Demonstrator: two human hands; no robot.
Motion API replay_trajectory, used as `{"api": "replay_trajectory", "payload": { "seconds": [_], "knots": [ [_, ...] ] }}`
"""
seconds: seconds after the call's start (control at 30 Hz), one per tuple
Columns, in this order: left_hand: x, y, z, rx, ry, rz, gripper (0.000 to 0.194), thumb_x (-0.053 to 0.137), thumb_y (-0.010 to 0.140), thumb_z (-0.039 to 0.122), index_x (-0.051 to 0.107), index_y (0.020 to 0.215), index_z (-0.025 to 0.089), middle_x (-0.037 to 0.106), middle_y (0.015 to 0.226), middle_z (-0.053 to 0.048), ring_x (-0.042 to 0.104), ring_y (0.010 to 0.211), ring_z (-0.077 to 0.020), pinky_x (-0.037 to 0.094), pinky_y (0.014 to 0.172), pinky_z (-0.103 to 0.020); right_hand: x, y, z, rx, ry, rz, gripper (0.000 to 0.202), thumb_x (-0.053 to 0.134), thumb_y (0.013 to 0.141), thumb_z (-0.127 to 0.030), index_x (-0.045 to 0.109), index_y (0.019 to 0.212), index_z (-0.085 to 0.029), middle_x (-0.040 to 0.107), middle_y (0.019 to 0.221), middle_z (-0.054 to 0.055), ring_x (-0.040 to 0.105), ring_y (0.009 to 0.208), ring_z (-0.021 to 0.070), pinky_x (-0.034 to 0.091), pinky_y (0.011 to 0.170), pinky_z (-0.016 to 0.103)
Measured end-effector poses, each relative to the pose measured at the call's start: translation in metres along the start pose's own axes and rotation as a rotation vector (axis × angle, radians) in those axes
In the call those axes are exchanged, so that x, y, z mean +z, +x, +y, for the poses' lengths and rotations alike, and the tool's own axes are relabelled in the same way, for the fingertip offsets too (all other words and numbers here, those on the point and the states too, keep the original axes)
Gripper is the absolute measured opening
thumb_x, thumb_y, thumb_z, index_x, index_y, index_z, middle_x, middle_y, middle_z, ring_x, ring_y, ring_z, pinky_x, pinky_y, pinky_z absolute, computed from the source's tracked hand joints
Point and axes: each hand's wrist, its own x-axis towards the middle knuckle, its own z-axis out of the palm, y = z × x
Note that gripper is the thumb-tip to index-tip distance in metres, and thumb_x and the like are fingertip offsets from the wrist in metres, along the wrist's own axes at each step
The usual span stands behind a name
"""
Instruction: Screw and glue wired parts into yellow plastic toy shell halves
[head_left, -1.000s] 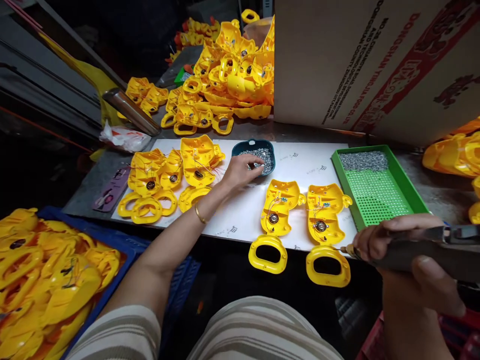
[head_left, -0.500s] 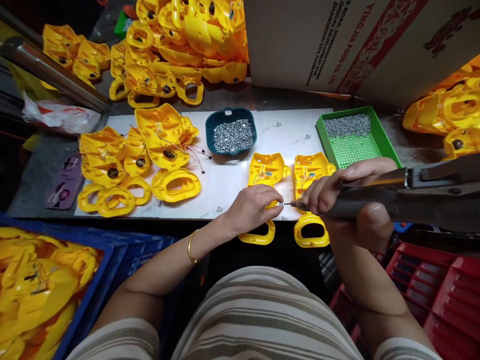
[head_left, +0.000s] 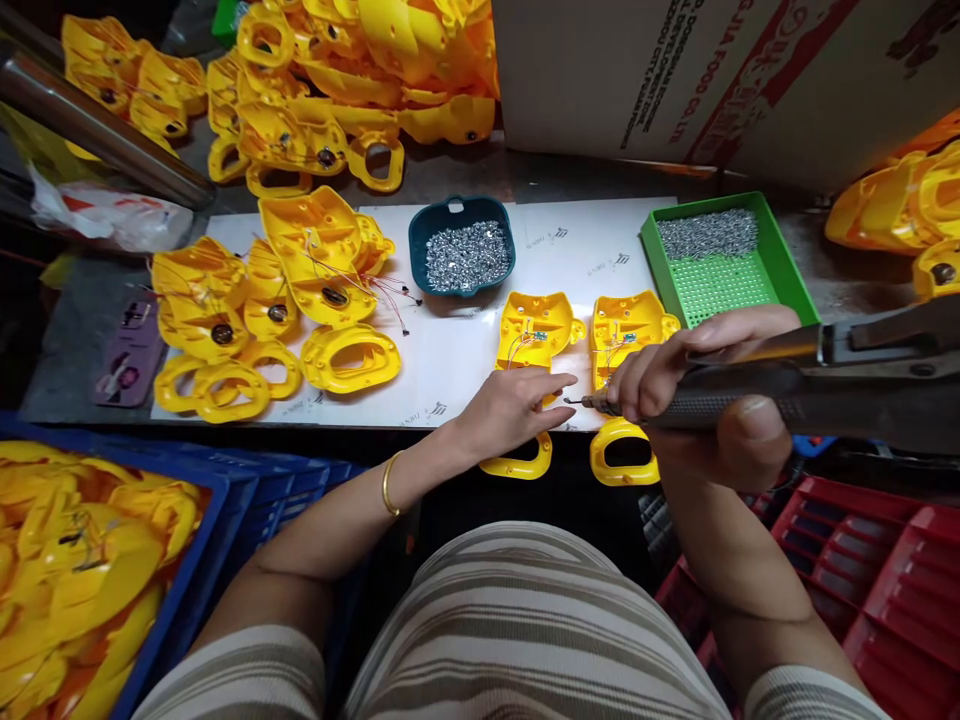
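Note:
My right hand point(head_left: 705, 390) grips a dark power screwdriver point(head_left: 810, 385), its thin bit pointing left with a small dark piece at the tip. Just left of that tip is my left hand point(head_left: 517, 410), thumb and fingers apart, with nothing visible between them. Beneath the left hand lies a yellow plastic shell point(head_left: 536, 325) with a small circuit board and thin wires; its looped handle shows below the wrist. A second yellow shell point(head_left: 630, 325) of the same kind lies to the right, partly hidden by my right hand.
A dark teal tray point(head_left: 461, 288) of shiny small metal parts stands behind the shells. A green basket point(head_left: 791, 270) holds screws at the right. More yellow shells point(head_left: 315, 250) lie left. A cardboard box point(head_left: 600, 80) stands behind; blue crates point(head_left: 262, 500) and red crates point(head_left: 862, 560) flank me.
My left thumb and fingers have parted from their pinch near the driver bit. A small piece now shows at the bit's tip. The whole view has shifted slightly.

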Motion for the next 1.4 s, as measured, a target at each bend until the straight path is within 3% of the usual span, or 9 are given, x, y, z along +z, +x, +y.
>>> {"api": "replay_trajectory", "payload": {
  "seconds": [0.13, 0.47, 0.8, 1.17, 1.4],
  "knots": [
    [0.0024, -0.0001, -0.0027, 0.054, -0.107, -0.051, 0.013, 0.060, 0.093, 0.023, 0.072, 0.096, 0.018, 0.075, 0.089, -0.004, 0.069, 0.079, -0.0136, 0.051, 0.073, -0.023, 0.0001, -0.0009, -0.0002, 0.019, 0.005, 0.021, 0.024, 0.065, 0.081, -0.047, 0.054, 0.092, -0.029, 0.050, 0.051, -0.009, 0.047, 0.036, 0.0118, 0.044, 0.038, 0.027],
    [0.0028, -0.0013, 0.0043, -0.006, 0.023, -0.101, 0.029, 0.056, 0.094, 0.028, 0.065, 0.069, 0.016, 0.067, 0.067, -0.001, 0.060, 0.063, -0.0115, 0.041, 0.061, -0.023, 0.0007, -0.0023, -0.0003, 0.020, -0.028, 0.025, 0.029, 0.066, 0.079, -0.053, 0.051, 0.090, -0.030, 0.051, 0.049, -0.009, 0.046, 0.034, 0.0125, 0.042, 0.037, 0.027],
    [0.0035, 0.0010, 0.0062, -0.006, 0.035, -0.159, 0.030, 0.053, 0.095, 0.027, 0.065, 0.070, 0.016, 0.067, 0.070, -0.002, 0.061, 0.066, -0.0130, 0.041, 0.062, -0.024, -0.0035, -0.0029, 0.0012, 0.092, -0.063, -0.028, 0.034, 0.066, 0.078, -0.057, 0.050, 0.090, -0.030, 0.053, 0.049, -0.010, 0.047, 0.035, 0.0126, 0.043, 0.040, 0.029],
    [0.0047, -0.0006, 0.0063, 0.039, 0.093, -0.131, 0.030, 0.051, 0.097, 0.026, 0.062, 0.072, 0.015, 0.066, 0.072, -0.003, 0.060, 0.068, -0.0142, 0.041, 0.063, -0.025, -0.0001, -0.0041, 0.0005, 0.062, -0.107, 0.048, 0.035, 0.063, 0.079, -0.061, 0.046, 0.089, -0.031, 0.045, 0.045, -0.011, 0.042, 0.032, 0.0128, 0.040, 0.037, 0.029],
    [0.0051, 0.0002, 0.0072, 0.004, 0.100, -0.159, 0.030, 0.051, 0.097, 0.028, 0.062, 0.071, 0.015, 0.065, 0.071, -0.004, 0.060, 0.068, -0.0149, 0.041, 0.063, -0.026, -0.0061, -0.0031, 0.0033, 0.109, -0.077, 0.015, 0.038, 0.067, 0.076, -0.061, 0.049, 0.089, -0.030, 0.051, 0.047, -0.011, 0.047, 0.034, 0.0126, 0.043, 0.039, 0.029]
  ]
}}
